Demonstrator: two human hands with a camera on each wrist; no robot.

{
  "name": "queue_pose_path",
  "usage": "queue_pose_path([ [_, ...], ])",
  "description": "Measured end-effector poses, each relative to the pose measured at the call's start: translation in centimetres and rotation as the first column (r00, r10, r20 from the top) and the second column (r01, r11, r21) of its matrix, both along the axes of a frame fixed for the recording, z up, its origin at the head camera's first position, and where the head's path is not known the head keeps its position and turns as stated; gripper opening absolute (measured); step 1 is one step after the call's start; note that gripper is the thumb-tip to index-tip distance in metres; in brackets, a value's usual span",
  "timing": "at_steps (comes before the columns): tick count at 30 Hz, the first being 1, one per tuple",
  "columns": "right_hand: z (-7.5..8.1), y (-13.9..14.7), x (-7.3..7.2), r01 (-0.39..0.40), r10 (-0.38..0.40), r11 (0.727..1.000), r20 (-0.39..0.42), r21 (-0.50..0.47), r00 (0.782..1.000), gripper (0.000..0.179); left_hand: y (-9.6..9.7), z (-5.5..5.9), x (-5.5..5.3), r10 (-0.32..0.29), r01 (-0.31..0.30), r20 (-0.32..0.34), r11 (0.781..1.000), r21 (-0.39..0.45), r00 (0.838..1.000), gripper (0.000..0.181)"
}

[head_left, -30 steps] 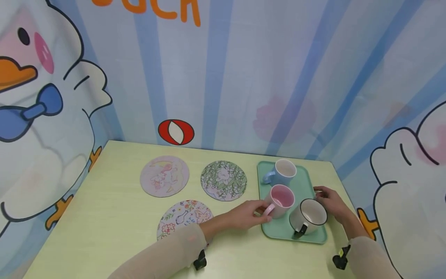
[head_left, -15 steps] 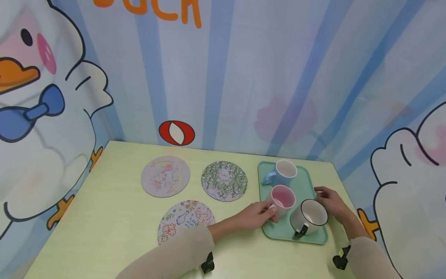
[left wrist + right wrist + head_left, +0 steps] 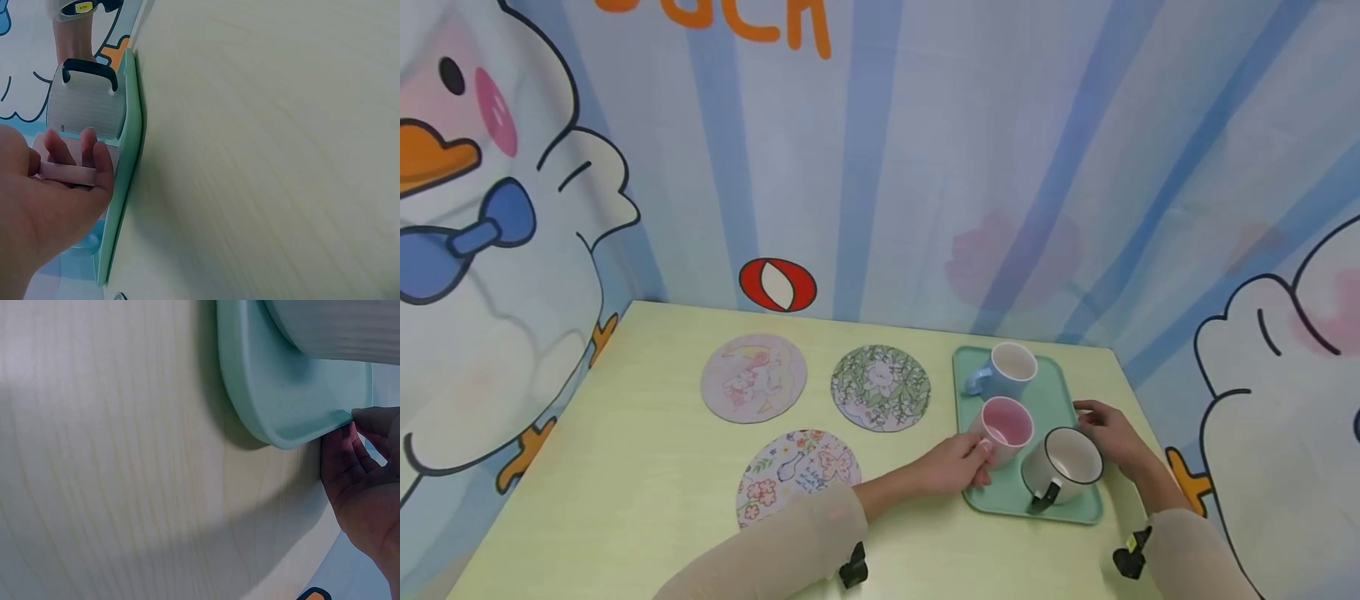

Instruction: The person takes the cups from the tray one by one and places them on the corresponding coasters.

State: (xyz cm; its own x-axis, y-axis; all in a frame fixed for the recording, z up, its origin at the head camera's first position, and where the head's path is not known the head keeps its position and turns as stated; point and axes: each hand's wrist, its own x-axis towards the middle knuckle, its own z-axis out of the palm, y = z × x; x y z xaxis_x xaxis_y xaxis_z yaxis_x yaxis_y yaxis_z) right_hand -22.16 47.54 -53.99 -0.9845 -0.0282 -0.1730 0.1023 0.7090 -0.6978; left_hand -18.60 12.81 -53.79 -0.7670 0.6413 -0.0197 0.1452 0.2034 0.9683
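Observation:
A pink mug (image 3: 1004, 427) stands on the green tray (image 3: 997, 500), between a blue mug (image 3: 1009, 372) and a white mug with a black rim and handle (image 3: 1062, 467). My left hand (image 3: 953, 465) holds the pink mug by its handle; in the left wrist view the fingers of that hand (image 3: 56, 200) curl round the pale handle (image 3: 67, 174). On the tray's right side, my right hand (image 3: 1112, 435) pinches the rim. The right wrist view has this hand (image 3: 369, 481) with its thumb over the tray edge (image 3: 253, 422) and fingers below it.
Left of the tray lie three round patterned mats: a pink one (image 3: 754, 379), a green leafy one (image 3: 881, 388) and a floral one (image 3: 797, 475), partly covered by my left sleeve (image 3: 775, 542). A striped cartoon curtain (image 3: 917, 167) hangs behind the pale table (image 3: 610, 450).
The left hand's fingers have closed round the pink mug's handle. Mug and tray have stayed where they were, and the right hand keeps its place on the rim.

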Motion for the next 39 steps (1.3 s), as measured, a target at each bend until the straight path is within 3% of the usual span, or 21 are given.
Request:
queue_pose_path([
  [3, 0.1, -0.2, -0.1, 0.004, -0.004, 1.0, 0.003, 0.001, 1.0, 0.046, 0.0, 0.2, 0.1, 0.02, -0.021, -0.013, 0.999, -0.05, 1.0, 0.037],
  [9, -0.5, -0.1, 0.3, 0.007, -0.007, 1.0, 0.012, -0.01, 1.0, 0.047, -0.5, 0.1, 0.0, 0.025, -0.04, -0.108, 0.99, -0.134, 0.994, 0.035],
  [19, -0.3, -0.2, 0.6, 0.004, -0.004, 1.0, 0.011, -0.021, 1.0, 0.046, -0.6, 0.0, 0.0, 0.053, -0.072, -0.14, 0.988, -0.137, 0.989, 0.037],
  [26, -0.3, 0.1, 0.3, -0.011, 0.011, 1.0, 0.0, -0.004, 1.0, 0.046, -1.2, 1.4, -0.1, 0.028, -0.05, -0.17, 0.991, -0.126, 0.985, 0.041],
  [32, -0.3, 0.2, 0.0, -0.01, 0.01, 1.0, -0.002, -0.013, 1.0, 0.047, -2.5, 2.6, -0.3, 0.027, -0.036, -0.146, 0.998, -0.058, 0.989, 0.04],
  [39, 0.0, -0.1, -0.1, -0.005, 0.005, 1.0, -0.01, -0.008, 1.0, 0.045, -4.2, 3.0, -0.9, 0.058, -0.064, -0.14, 0.997, -0.041, 0.988, 0.04],
])
